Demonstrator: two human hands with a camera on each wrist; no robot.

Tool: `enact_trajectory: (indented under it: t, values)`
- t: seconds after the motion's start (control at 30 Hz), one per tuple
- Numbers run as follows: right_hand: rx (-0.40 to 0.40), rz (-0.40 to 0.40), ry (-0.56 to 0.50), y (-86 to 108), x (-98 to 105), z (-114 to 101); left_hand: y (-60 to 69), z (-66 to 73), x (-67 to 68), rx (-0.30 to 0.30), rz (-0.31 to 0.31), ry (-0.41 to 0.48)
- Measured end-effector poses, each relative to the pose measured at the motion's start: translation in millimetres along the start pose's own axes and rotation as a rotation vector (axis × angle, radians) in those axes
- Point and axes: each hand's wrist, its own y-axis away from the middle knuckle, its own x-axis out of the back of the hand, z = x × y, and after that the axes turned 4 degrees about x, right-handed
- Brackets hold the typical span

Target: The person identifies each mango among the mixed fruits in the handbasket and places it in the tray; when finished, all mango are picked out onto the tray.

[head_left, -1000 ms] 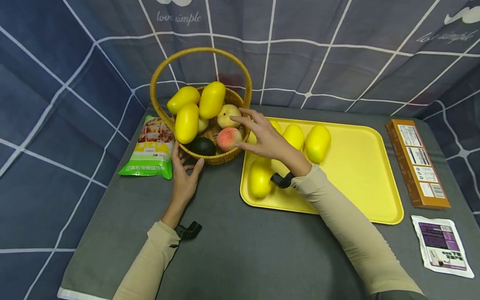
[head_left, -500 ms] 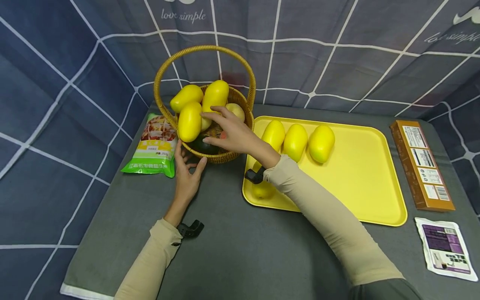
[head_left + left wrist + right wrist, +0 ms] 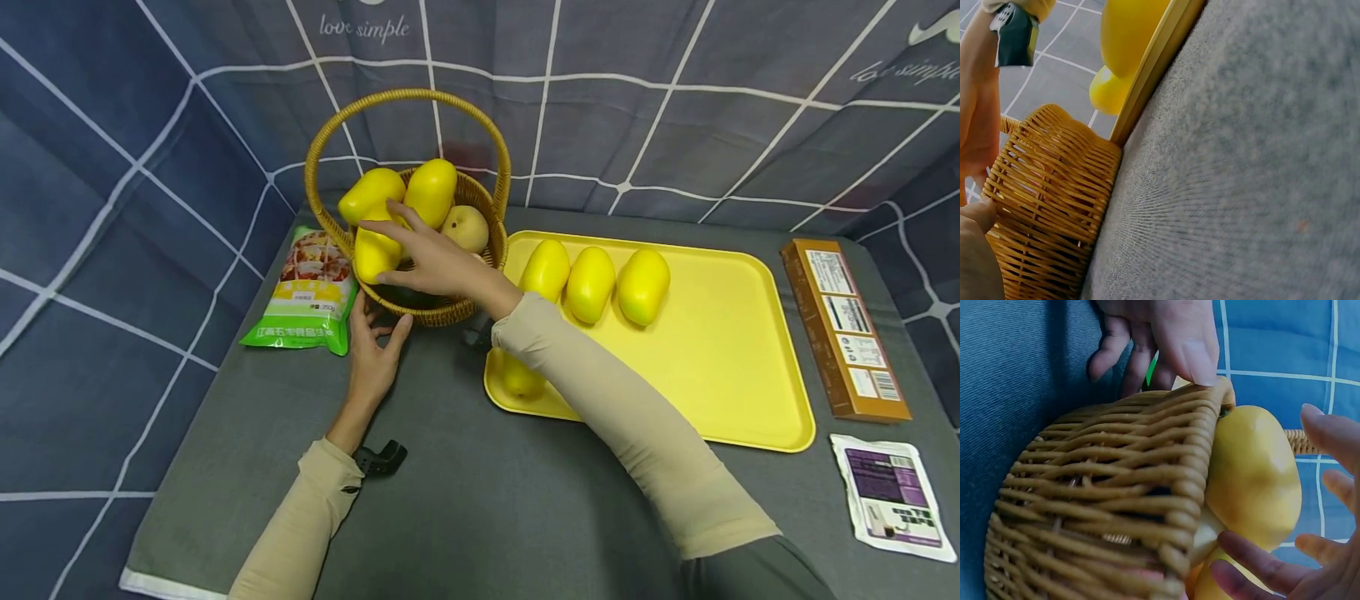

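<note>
The person's right hand [image 3: 431,260] was spread over a yellow fruit [image 3: 372,257] in the wicker basket [image 3: 444,317], while the left hand [image 3: 373,357] touched its near side; rightward, a yellow tray [image 3: 723,350] held similar fruits [image 3: 591,285].

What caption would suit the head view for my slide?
Right hand spread over a mango in a wicker basket, left hand at the basket's side, yellow tray of mangoes alongside.

In my head view the light is soft and even, a faint shadow dimming the tablecloth [image 3: 615,525] toward five o'clock; my right-wrist feed runs bluish.
</note>
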Motion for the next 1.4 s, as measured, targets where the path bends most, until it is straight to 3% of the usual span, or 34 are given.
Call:
enact_trajectory:
  t: [0.17, 0.43, 0.6, 0.83, 1.0, 1.2, 1.4]
  values:
    - [-0.014, -0.033, 0.009, -5.8, -4, 0, 1.1, -1.2, -1.2, 0.008, -0.001, 0.011]
    - [0.007, -0.002, 0.031, -8.3, -8, 4, 8.6, 39.7, -1.1, -0.004, -0.030, 0.046]
    - [0.036, 0.078, 0.037, -6.5, -8, 7, 6.9, 38.5, -2.3, -0.012, -0.024, 0.041]
    - [0.061, 0.122, 0.042, 1.1, -6, 10, -2.7, 7.2, -2.0, -0.010, 0.011, 0.031]
    - [0.080, 0.135, 0.058, 7.6, -6, 10, -2.4, 2.5, -0.8, -0.008, 0.023, 0.014]
    - [0.126, 0.212, 0.064, 21.7, -3, 6, -0.2, 5.7, -0.1, 0.000, 0.027, 0.018]
    - [0.175, 0.256, 0.053, 42.6, 1, 8, 8.0, 31.3, 1.1, -0.016, 0.017, 0.021]
